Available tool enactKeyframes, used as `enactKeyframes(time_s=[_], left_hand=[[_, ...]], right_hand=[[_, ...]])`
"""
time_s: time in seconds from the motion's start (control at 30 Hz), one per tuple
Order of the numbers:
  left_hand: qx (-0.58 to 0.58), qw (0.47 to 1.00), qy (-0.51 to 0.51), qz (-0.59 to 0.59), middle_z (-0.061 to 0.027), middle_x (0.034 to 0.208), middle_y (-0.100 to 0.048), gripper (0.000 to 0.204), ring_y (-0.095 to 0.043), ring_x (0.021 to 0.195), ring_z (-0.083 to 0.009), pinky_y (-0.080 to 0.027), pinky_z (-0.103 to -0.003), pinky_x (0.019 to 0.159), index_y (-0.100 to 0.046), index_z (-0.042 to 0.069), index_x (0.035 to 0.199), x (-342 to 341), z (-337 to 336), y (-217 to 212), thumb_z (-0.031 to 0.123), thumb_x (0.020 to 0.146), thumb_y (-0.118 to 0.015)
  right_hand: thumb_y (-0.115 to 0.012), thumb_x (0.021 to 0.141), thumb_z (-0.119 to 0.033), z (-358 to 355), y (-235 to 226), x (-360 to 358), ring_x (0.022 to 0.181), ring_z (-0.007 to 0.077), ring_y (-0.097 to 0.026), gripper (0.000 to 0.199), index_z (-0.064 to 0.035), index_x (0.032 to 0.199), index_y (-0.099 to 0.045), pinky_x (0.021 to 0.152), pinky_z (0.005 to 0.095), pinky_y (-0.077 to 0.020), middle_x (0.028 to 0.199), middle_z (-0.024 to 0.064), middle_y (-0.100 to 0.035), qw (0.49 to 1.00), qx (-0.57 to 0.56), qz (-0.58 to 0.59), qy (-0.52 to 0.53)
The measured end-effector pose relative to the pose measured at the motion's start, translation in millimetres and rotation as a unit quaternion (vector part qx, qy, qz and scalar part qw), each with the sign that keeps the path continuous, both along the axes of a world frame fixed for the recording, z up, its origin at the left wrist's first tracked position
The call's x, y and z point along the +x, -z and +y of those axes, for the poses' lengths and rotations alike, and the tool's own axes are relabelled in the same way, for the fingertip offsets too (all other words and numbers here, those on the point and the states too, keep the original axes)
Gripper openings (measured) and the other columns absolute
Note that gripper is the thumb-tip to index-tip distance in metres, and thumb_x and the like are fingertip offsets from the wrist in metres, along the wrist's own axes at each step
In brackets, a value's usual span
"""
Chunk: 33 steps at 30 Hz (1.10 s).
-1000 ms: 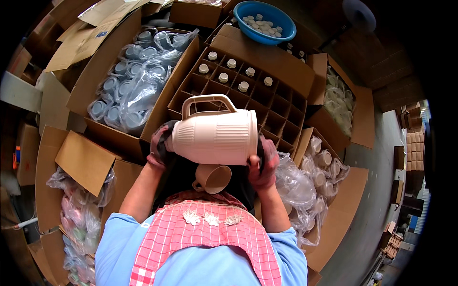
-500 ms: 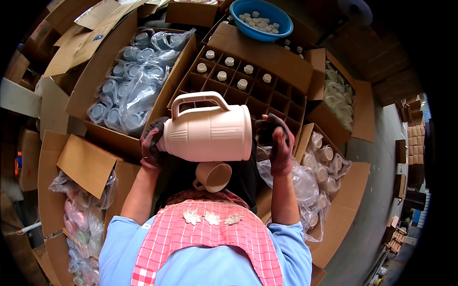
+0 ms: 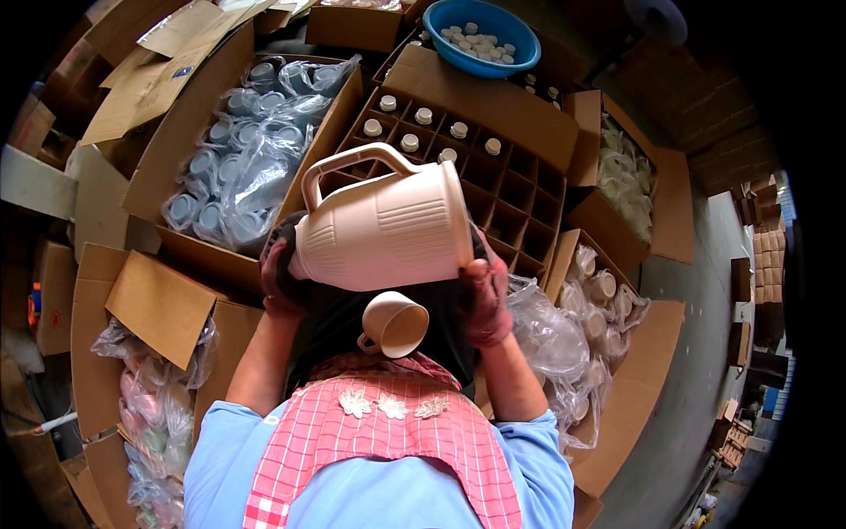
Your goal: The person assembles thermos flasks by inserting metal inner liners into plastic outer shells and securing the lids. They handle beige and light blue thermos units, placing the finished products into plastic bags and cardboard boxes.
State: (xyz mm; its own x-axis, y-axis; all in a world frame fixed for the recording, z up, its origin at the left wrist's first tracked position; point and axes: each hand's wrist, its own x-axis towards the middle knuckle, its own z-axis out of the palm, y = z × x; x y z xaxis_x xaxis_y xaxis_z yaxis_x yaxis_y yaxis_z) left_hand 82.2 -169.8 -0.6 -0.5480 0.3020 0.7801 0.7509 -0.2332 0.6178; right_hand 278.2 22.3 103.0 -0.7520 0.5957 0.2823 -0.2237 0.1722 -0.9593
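Between my two gloved hands lies a cream plastic jug [image 3: 388, 225] on its side, its loop handle uppermost. Around its narrower left end my left hand [image 3: 284, 269] is closed. My right hand [image 3: 486, 291] grips the lower rim at the wide right end, thumb showing in front and the other fingers mostly hidden behind the jug. Just below, a small cream cup [image 3: 395, 324] with a handle rests on my lap, its mouth turned toward the right. Neither hand touches the cup.
Ahead stands a divided carton [image 3: 515, 189] with several white-capped bottles. A blue basin [image 3: 483, 40] of white caps sits behind it. Bagged blue-grey cups [image 3: 251, 150] fill a box at left. Bagged cream cups [image 3: 599, 309] lie in a box at right, and pastel bagged items [image 3: 159, 406] at lower left.
My right hand has moved left from beside the jug and closed on its wide end. The jug has tilted, its right end raised toward the far side. My left hand keeps its hold.
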Motion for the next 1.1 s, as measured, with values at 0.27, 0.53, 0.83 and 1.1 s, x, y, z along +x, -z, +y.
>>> enactKeyframes(time_s=[0.27,0.53,0.83,1.1], left_hand=[[-0.106,0.788,0.276,-0.540,-0.0077,0.109,-0.060,0.031,-0.058,0.098,-0.0152,-0.047,-0.028,0.087,-0.053,0.003,0.114,10,-3,-3,0.005,0.083,-0.059],[-0.114,0.752,0.347,-0.548,-0.0044,0.112,-0.060,0.039,-0.057,0.102,-0.0158,-0.048,-0.031,0.089,-0.052,0.008,0.119,12,-12,-7,0.012,0.081,-0.061],[-0.007,0.714,0.443,-0.543,-0.0101,0.115,-0.058,0.044,-0.056,0.105,-0.0205,-0.045,-0.034,0.092,-0.049,0.006,0.123,22,4,-18,0.028,0.085,-0.053],[0.046,0.750,0.446,-0.486,-0.0152,0.117,-0.056,0.054,-0.055,0.107,-0.0247,-0.043,-0.037,0.094,-0.047,0.004,0.126,23,1,-24,0.042,0.087,-0.046]], right_hand=[[-0.069,0.057,-0.014,28,-64,5,0.093,0.0273,-0.060,0.035,-0.0180,0.092,-0.065,0.072,0.0365,-0.0530,0.105,0.0038,-0.060,0.815,0.575,-0.020,-0.065],[-0.067,0.073,-0.020,17,-87,18,0.091,0.0203,-0.058,0.031,-0.0214,0.103,-0.063,0.063,0.0307,-0.0518,0.106,0.0029,-0.057,0.675,0.729,0.052,-0.100],[-0.070,0.071,-0.025,-5,-146,16,0.083,0.0159,-0.055,0.030,-0.0228,0.100,-0.066,0.061,0.0283,-0.0494,0.097,0.0028,-0.055,0.588,0.789,0.042,-0.174],[-0.073,0.052,-0.029,-12,-151,11,0.078,0.0240,-0.056,0.045,-0.0090,0.090,-0.062,0.065,0.0365,-0.0465,0.086,0.0056,-0.057,0.591,0.780,-0.103,-0.178]])
